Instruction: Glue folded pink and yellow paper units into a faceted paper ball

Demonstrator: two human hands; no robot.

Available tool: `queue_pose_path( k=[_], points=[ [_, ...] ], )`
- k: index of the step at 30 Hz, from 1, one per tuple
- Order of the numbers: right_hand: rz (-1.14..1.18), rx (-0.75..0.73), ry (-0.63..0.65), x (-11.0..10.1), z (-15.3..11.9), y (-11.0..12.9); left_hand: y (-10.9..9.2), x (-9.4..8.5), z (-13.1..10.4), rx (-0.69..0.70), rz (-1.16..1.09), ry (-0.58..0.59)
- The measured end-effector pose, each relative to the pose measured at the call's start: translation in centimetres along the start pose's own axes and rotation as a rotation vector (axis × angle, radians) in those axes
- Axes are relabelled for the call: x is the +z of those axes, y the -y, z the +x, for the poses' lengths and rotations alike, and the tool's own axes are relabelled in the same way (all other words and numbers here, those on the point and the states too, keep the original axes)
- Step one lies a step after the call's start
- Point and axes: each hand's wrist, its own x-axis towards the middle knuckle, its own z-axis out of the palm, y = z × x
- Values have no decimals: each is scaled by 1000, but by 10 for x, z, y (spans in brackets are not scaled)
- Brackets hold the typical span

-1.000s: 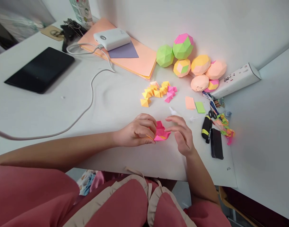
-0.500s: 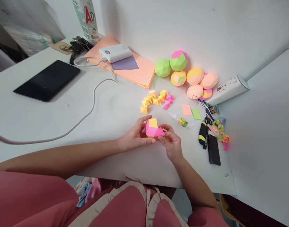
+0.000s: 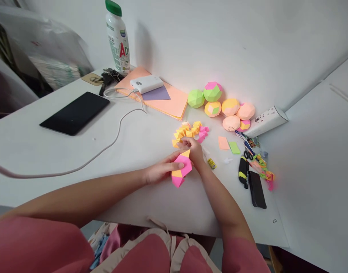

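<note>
The right hand (image 3: pixel 193 148) had moved off the shell (image 3: pixel 185 160) to the folds (image 3: pixel 189 134). The left hand (image 3: pixel 159 171) gripped the shell, its long axis roughly 1 to 7 o'clock. The folds lay at 12 o'clock from it, the right hand nearer, fingers curled; whether it pinched one could not be told. One shell, seven balls (image 3: pixel 213 92) at 1 o'clock, two pads (image 3: pixel 223 143) at 2, folds too overlapped to count

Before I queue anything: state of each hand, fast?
Left hand: closed on the pink-and-orange paper piece.
Right hand: at the small folded units; grip can't be told.
</note>
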Motion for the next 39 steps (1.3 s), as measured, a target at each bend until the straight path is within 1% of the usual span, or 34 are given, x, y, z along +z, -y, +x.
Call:
queue_pose_path(
  k=[3,6,10,14,17,19,21,23,26,29,31,32,35,37,39],
  points=[
    [-75,-29,18,8,7,2,0,0,-1,13,70,-3],
    [-30,-18,38,8,3,-2,0,-2,-1,50,87,-6],
    [5,-56,-27,8,-2,-5,0,-4,-1,40,94,-39],
    [-147,-117,-26,14,4,-2,1,-5,-1,56,92,-27],
    [-259,-154,-16,20,13,-3,2,-6,0,109,125,-93],
    [-280,-179,0,24,18,-5,3,-6,1,140,166,-146],
    [-216,-182,23,26,21,-6,3,-7,1,160,213,-187],
    [-116,-169,44,22,20,-6,2,-6,1,163,268,-218],
    [-14,-130,63,5,6,-5,0,-5,1,165,346,-201],
    [109,-63,93,-21,-23,-9,-1,-4,0,183,351,-115],
    [406,41,120,-37,-47,-14,0,-4,-1,152,283,-52],
    [506,77,151,-43,-58,-16,1,-5,-1,122,227,-24],
    [686,135,221,-50,-82,-23,8,-6,-1,47,8,38],
    [706,153,259,-48,-89,-25,11,-8,1,14,-104,90],
    [664,173,254,-45,-91,-26,13,-9,2,10,-174,113]
  ],
)
